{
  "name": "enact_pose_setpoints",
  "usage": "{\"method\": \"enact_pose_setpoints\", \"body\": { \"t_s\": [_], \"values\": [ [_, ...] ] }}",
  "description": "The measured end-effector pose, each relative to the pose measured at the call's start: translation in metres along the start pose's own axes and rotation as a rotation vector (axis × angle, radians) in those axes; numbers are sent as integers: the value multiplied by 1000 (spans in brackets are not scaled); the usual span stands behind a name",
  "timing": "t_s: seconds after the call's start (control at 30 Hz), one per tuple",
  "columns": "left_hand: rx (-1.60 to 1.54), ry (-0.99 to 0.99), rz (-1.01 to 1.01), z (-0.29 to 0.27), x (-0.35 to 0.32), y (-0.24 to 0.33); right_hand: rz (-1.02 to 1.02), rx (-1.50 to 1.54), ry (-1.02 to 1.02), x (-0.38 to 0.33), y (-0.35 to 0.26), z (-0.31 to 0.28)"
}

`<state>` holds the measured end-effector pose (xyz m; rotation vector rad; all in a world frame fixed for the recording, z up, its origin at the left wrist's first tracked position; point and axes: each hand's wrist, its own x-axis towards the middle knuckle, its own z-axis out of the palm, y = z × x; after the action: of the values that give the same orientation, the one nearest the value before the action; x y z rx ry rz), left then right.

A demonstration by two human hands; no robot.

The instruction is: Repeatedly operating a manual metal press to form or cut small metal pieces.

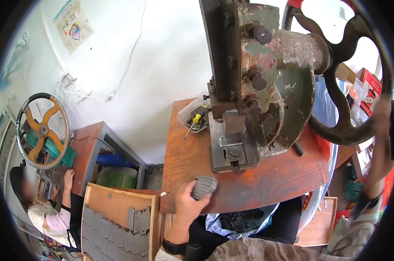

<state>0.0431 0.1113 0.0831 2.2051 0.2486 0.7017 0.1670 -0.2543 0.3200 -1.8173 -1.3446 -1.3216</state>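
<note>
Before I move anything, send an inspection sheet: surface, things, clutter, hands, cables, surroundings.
Surface: wooden table, stained; press stands on it.
Things: stack of grey ribbed parts in left hand; tray of grey parts, left; bag of dark pieces at the lap.
Clutter: screwdriver at a tub of metal bits; short rod beside the press.
Hands: left fingers closed around the stack; right hand blurred, at the press wheel, grip unclear.
Cables: white cable on the wall, running to a socket.
Surroundings: person by a second wheel, left; red box, right.
</note>
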Motion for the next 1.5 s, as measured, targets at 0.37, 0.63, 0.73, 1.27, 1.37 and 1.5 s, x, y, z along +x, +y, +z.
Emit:
{"method": "enact_pose_setpoints", "body": {
  "t_s": [0.37, 0.63, 0.73, 1.27, 1.37, 1.5],
  "values": [
    [457, -104, 254, 16, -9, 6, 490, 322, -517, -178, -76, 129],
    [693, -161, 145, 16, -4, 16, 576, 267, -498, -185, -79, 132],
    [729, -131, 188, 19, -6, 22, 588, 226, -480, -186, -80, 131],
    [-733, -21, -455, 34, -26, 48, 505, 177, -418, -188, -81, 132],
    [-1423, -175, -566, 13, -38, 53, 505, 177, -437, -189, -79, 130],
    [-230, -72, 56, 21, -55, 68, 664, 426, -366, -188, -83, 130]
  ]
}}
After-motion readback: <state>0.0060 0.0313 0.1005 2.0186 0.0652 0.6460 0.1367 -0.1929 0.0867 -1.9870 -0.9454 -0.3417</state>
